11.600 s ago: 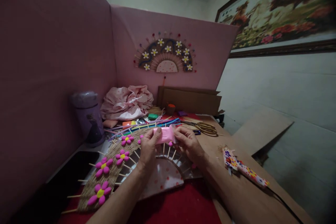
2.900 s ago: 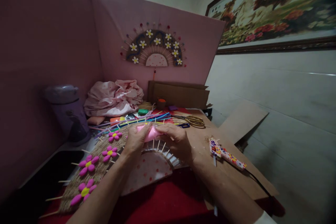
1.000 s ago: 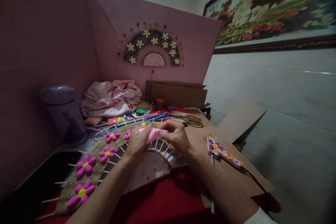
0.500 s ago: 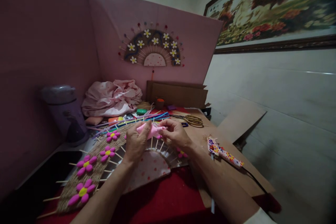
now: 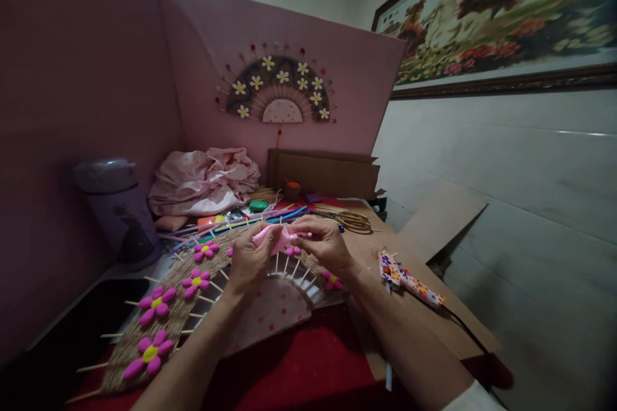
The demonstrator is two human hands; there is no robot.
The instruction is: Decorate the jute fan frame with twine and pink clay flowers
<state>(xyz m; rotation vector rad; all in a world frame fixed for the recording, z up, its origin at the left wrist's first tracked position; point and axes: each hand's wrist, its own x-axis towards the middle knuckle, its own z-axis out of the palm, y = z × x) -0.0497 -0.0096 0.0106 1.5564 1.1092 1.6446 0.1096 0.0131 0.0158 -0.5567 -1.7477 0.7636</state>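
Both hands are raised a little above a half-round woven fan (image 5: pixel 183 308) of twine and wooden sticks, dotted with pink flowers with yellow centres. My left hand (image 5: pixel 248 260) is closed round a soft pink lump of clay (image 5: pixel 270 237). My right hand (image 5: pixel 325 247) pinches the right end of the same lump with thumb and fingertips. More pink flowers (image 5: pixel 332 280) lie on the fan just under my right wrist.
A patterned glue gun (image 5: pixel 409 282) with a black cord lies on the brown board at right. Gold scissors (image 5: pixel 354 221), coloured sticks and clay pieces crowd the back. A purple jug (image 5: pixel 118 209) stands at left, a pink cloth (image 5: pixel 205 181) behind, a finished fan (image 5: pixel 277 91) on the pink wall.
Over the last second the hands have kept working the pink clay, lifting it slightly. Earlier it was a wider wrapped block held between both hands.
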